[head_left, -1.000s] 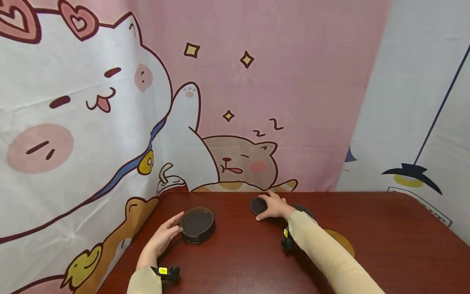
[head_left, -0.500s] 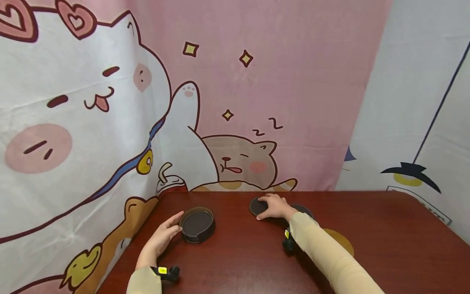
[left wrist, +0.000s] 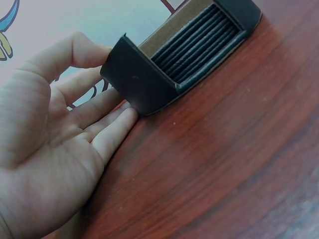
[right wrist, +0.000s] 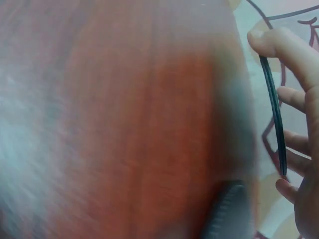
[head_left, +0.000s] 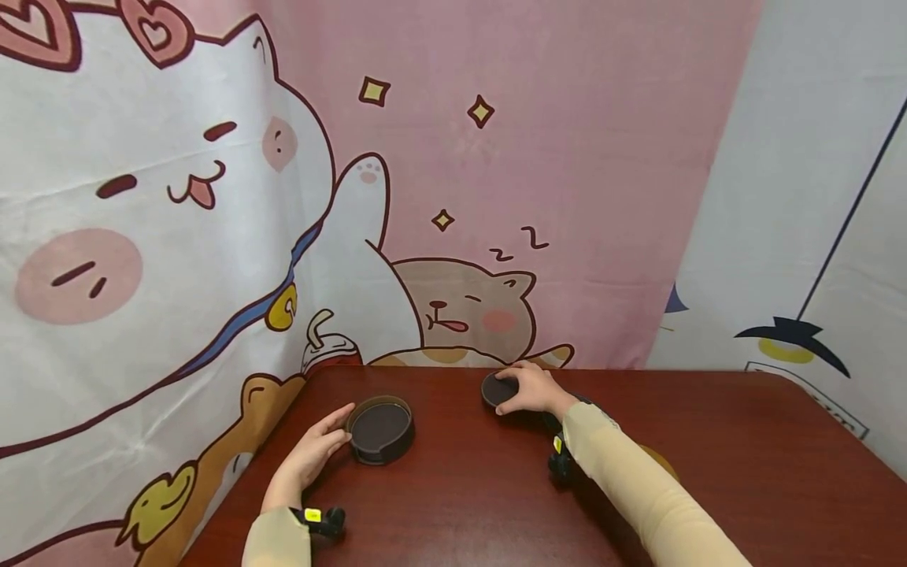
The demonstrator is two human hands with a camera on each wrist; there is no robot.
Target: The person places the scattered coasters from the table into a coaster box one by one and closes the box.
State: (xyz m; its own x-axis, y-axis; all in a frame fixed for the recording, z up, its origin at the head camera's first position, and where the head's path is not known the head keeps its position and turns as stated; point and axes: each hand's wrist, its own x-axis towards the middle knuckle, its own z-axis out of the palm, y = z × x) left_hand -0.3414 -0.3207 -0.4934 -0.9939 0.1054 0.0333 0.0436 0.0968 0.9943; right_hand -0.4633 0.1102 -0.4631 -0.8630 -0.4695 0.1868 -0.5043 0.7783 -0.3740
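Note:
A round dark coaster holder (head_left: 382, 451) stands on the table at the left, with a stack of dark coasters (left wrist: 199, 47) visible through its front notch. My left hand (head_left: 308, 455) rests against the holder's left side, fingers loosely bent and their tips touching its wall. Farther back, my right hand (head_left: 534, 390) grips a round dark coaster (head_left: 498, 390) by its edges. In the right wrist view that coaster is edge-on between the thumb and the fingers, raised off the table. Part of another dark stitched coaster (right wrist: 227, 214) shows low in the same view.
A yellow round piece (head_left: 662, 459) lies on the reddish-brown table (head_left: 453, 488), partly hidden by the right sleeve. Behind the table hangs a cartoon-printed cloth (head_left: 567, 157). A strapped camera (head_left: 326, 521) sits on the left wrist.
My right hand has lifted slightly with the coaster, which was flat on the table. The right sleeve now covers more of the yellow piece. My left hand stays at the holder.

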